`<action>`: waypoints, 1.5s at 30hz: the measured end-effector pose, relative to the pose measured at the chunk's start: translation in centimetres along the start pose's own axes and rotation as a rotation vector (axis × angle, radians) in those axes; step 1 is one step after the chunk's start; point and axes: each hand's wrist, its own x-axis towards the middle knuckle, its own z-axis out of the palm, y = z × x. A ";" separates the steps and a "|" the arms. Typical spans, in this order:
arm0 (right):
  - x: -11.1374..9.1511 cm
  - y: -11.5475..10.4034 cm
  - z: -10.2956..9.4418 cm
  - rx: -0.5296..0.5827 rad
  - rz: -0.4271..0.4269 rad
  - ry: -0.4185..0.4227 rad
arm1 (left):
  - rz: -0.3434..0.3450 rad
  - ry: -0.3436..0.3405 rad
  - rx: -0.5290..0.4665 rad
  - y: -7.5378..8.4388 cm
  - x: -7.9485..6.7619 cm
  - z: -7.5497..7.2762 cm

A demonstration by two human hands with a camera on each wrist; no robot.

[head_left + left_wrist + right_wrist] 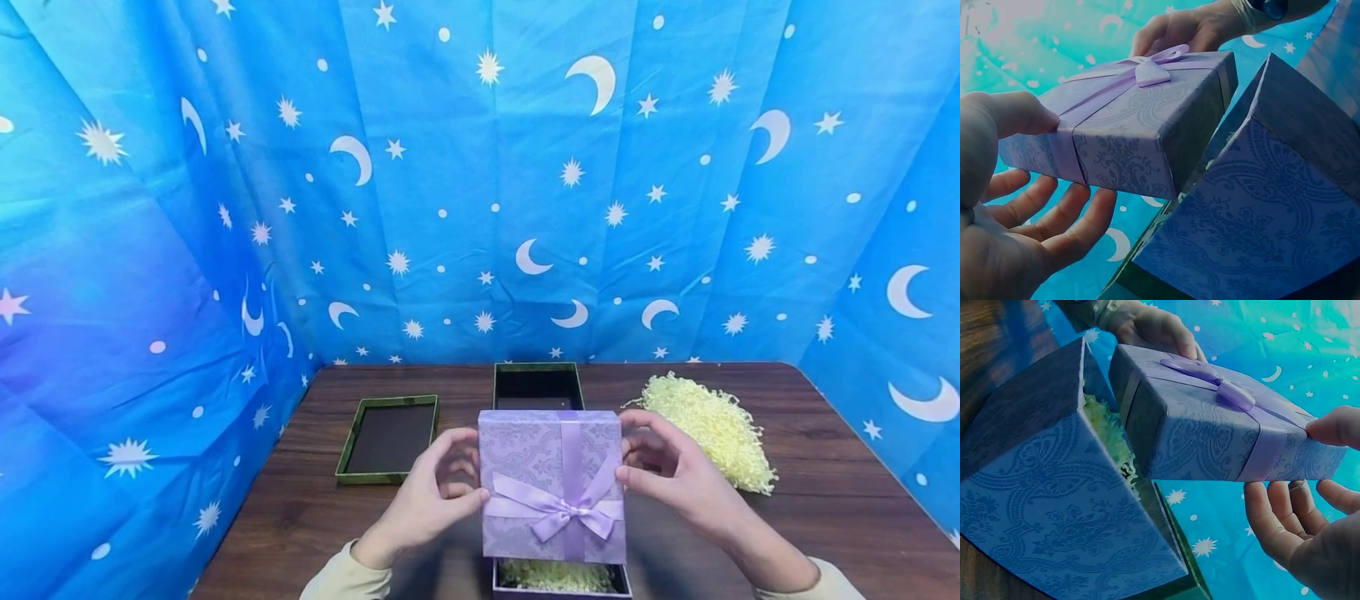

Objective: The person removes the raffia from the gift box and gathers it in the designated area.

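Note:
A purple patterned box lid (525,467) with a lilac ribbon bow is held up between both hands. My left hand (438,492) grips its left side, thumb on top and fingers under the edge. On the opposite side my right hand (678,475) grips it the same way. Beneath the lid stands the matching purple box (1072,506), its near part cut off in the head view. Pale yellow shredded paper (555,575) shows inside the box. In both wrist views the lid is tilted, apart from the box rim.
At the left lies a green-edged lid (386,477) with a dark inside. Behind the purple lid stands an open green box (537,367). A heap of pale yellow shredded paper (705,433) sits at the right on the wooden table (840,500). A blue star-and-moon curtain (450,192) surrounds the table.

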 end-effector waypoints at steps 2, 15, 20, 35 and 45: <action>0.1 -0.2 0.0 -0.020 -0.027 0.013 | 0.015 0.008 0.010 0.1 0.0 0.0; 0.0 -0.8 0.5 -0.011 -0.177 0.074 | 0.115 0.025 0.123 0.3 0.1 -0.1; -0.2 -1.0 0.7 -0.089 -0.186 0.110 | 0.252 0.015 0.151 0.0 0.2 -0.1; -0.2 -0.4 1.2 -0.038 -0.474 0.061 | 0.606 0.029 0.265 0.5 0.9 0.2; 0.6 -0.4 1.6 0.022 -0.757 0.004 | 0.727 0.043 0.355 0.4 1.0 0.0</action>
